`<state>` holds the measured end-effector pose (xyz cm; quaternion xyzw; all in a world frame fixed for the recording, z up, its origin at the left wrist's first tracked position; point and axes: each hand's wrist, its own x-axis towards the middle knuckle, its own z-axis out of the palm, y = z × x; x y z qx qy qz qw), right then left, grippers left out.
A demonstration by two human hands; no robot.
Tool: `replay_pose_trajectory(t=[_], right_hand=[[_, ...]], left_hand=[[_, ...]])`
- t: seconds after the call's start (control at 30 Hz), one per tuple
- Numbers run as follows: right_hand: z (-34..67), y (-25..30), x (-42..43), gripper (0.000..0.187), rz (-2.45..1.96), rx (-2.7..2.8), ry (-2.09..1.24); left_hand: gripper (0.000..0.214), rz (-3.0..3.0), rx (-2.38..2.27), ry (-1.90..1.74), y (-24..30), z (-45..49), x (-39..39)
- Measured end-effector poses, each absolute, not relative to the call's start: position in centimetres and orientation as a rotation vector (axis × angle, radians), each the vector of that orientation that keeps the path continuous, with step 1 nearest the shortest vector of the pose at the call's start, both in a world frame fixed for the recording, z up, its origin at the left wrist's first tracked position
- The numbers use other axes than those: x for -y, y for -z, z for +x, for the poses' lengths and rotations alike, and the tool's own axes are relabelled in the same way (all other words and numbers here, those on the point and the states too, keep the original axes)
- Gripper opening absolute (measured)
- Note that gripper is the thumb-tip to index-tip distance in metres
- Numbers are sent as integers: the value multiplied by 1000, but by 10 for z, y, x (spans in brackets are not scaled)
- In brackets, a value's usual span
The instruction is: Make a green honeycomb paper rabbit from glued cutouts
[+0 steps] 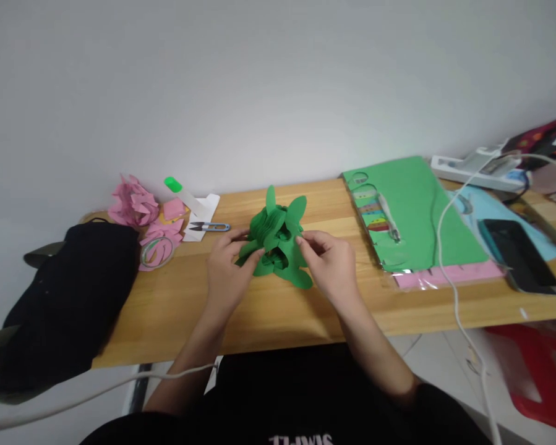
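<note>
A green paper flower (278, 241) made of layered petals rests on the wooden table (278, 309) in the middle. My left hand (226, 270) cups its left side, fingers curled against the lower petals. My right hand (329, 259) pinches a petal on the flower's right side with thumb and fingertips. Both hands are closed on the flower.
A pink paper flower (133, 203), pink scraps (164, 235), a tape roll (157, 252), small snips (208, 227) and a green-capped glue stick (178, 189) lie at the left. A black bag (64, 303) is far left. Green sheets (412, 210), a phone (519, 253) and a white cable (449, 278) lie right.
</note>
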<state>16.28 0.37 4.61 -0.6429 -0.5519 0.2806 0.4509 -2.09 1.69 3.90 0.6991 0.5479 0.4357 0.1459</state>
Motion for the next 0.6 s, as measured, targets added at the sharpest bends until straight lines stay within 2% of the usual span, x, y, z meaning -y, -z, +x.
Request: replay_pose_trajectory(t=[0.6], right_hand=[[164,-47,-2,21,-1576,1347,-696]], left_hand=[[4,2024,-1562,-1250,-38,-21,-18]])
